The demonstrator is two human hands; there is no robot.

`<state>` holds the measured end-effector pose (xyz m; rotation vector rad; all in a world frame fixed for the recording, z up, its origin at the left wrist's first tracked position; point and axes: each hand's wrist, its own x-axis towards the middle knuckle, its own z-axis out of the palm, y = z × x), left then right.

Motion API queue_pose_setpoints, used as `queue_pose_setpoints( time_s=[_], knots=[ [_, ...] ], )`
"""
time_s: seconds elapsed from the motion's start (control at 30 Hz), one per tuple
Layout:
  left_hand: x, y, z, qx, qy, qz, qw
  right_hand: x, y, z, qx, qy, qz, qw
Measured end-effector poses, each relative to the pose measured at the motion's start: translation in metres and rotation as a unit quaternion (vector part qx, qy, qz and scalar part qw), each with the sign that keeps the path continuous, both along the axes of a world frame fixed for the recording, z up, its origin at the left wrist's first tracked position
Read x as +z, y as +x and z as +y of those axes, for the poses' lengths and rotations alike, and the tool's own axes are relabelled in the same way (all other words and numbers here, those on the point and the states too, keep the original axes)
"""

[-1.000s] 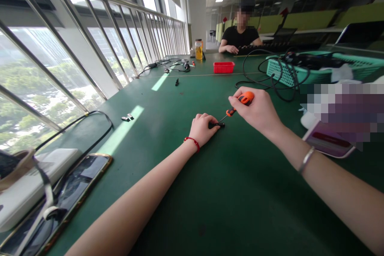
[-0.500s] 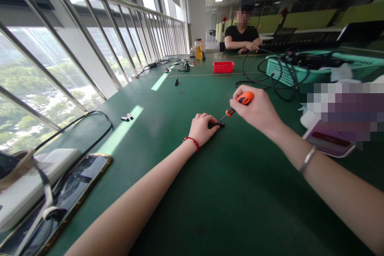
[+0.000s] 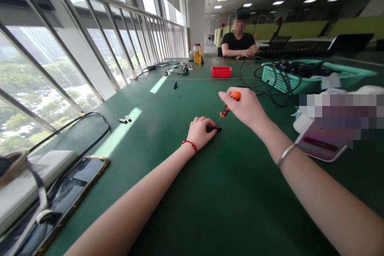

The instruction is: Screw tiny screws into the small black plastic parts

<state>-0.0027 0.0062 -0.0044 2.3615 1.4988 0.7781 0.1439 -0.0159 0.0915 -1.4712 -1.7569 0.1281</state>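
My left hand [image 3: 200, 131] is closed on a small black elongated part [image 3: 216, 128], pressing it against the green table [image 3: 156, 192]. The fingers cover part of that piece, so its exact kind cannot be made out. In my right hand [image 3: 244, 106] is an orange and black screwdriver [image 3: 225, 111], gripped by its handle. Its thin shaft slants down and its tip meets or nearly meets the black part beside my left fingertips.
Left are a phone [image 3: 81, 180], a white box-shaped device [image 3: 45, 180] and cables. Small pieces [image 3: 125, 120] and a black part [image 3: 175, 85] lie farther off. Beyond are a red tray [image 3: 221, 72], a jar [image 3: 197, 53], a teal basket [image 3: 303, 85] and a seated person [image 3: 239, 44].
My right hand has moved left and turned, bringing the screwdriver to a steeper angle. My left hand keeps its hold on the black part. The camera view has tilted slightly upward.
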Motion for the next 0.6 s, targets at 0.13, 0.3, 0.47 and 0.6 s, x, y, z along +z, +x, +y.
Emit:
queue_pose_setpoints(
  time_s=[0.13, 0.3, 0.47, 0.6],
  knots=[
    [0.000, 0.000, 0.000, 0.002, 0.001, 0.004, 1.000, 0.013, -0.013, 0.011, -0.048, -0.016, -0.055, 0.997],
    [0.000, -0.001, 0.000, 0.004, -0.003, 0.004, 1.000, 0.024, -0.017, 0.008, -0.031, -0.031, -0.139, 0.989],
    [0.000, -0.001, 0.000, 0.005, -0.006, -0.001, 1.000, 0.025, -0.016, 0.001, -0.045, -0.022, -0.146, 0.988],
    [0.000, -0.001, 0.000, 0.004, -0.010, -0.006, 1.000, 0.026, -0.016, 0.000, -0.053, -0.018, -0.146, 0.988]
  ],
)
